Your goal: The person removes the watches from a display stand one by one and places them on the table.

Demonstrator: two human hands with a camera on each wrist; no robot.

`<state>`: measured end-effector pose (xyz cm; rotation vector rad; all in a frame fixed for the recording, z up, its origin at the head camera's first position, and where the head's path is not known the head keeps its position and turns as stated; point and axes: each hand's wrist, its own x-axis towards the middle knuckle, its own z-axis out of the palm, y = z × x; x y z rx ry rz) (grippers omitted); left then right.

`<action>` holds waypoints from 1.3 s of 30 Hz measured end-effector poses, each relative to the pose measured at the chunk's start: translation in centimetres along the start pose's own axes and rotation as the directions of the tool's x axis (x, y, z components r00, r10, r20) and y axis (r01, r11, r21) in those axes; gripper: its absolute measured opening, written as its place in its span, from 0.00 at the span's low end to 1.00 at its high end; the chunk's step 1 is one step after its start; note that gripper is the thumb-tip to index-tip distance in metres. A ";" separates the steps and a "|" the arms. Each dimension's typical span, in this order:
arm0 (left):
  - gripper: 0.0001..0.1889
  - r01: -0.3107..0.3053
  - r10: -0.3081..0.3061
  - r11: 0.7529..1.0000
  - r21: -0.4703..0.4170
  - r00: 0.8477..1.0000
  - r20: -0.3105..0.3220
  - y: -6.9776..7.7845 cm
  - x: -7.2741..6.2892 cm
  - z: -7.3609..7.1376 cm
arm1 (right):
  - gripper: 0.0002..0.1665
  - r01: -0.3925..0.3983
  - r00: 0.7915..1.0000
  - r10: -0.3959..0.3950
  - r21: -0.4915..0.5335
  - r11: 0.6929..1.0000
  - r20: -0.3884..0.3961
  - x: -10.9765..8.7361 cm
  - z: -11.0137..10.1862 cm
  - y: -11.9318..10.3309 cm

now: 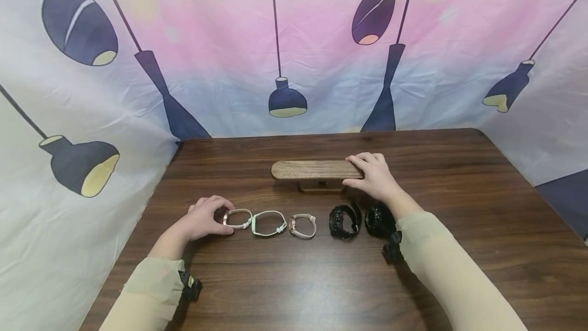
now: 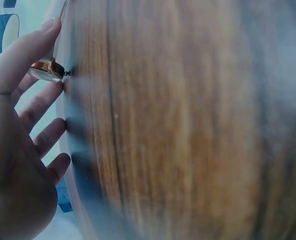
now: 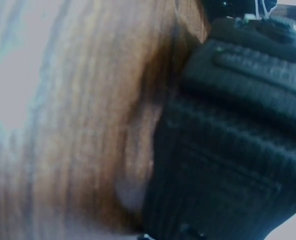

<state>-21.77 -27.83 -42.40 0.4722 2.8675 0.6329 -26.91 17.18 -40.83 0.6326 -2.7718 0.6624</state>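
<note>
My left hand (image 1: pixel 205 217) is at the left end of a row of watches. Its thumb and index finger pinch a white-strapped watch (image 1: pixel 239 227) with a rose-gold case, the strap closed in a loop. That watch's case (image 2: pixel 47 70) shows between thumb and index finger in the left wrist view; the other fingertips touch the table. Farther back, my right hand (image 1: pixel 374 175) grips the right end of a wooden stand (image 1: pixel 312 169), a long round-ended bar on a small base. Its thumb is at the front edge, its fingers over the back. The right wrist view does not show this grip.
Right of the held watch lie a pale green watch (image 1: pixel 269 223), a rose-gold watch (image 1: pixel 302 226) and a black watch (image 1: pixel 343 221). Another black watch (image 1: pixel 378 218) sits under my right forearm, large in the right wrist view. A printed curtain (image 1: pixel 239 65) hangs behind the brown table (image 1: pixel 275 290).
</note>
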 end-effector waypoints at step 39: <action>0.41 0.031 -0.028 0.999 0.020 0.990 -0.139 2.5 2.4 -1.2 | 0.40 0.060 0.997 -0.054 -0.109 0.992 0.053 0.2 -0.2 1.2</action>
